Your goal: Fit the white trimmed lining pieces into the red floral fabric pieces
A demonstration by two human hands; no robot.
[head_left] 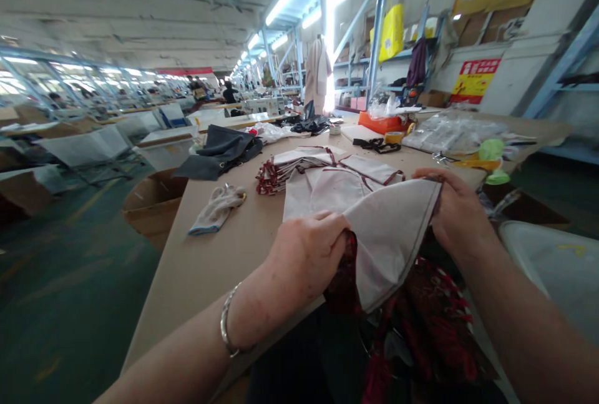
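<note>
A white fabric piece (393, 223) with dark red on its other side is stretched between my hands over the table's near edge. My left hand (311, 254), a metal bracelet on its wrist, is closed on the fabric's left edge. Its upper right corner is pinched in my right hand (456, 213). Just beyond lies a stack of similar white pieces with dark red edges (304, 163). Below my hands hangs a bunch of dark red fabric (430, 323); how it connects to the held piece is hidden.
A work glove (218, 209) and folded dark grey fabric (219, 151) lie on the table (201, 273). Behind are an orange item (381, 122), a yellow tape roll (394, 137) and clear plastic bags (453, 135). A cardboard box (156, 204) stands left; a white bin (552, 266) stands right.
</note>
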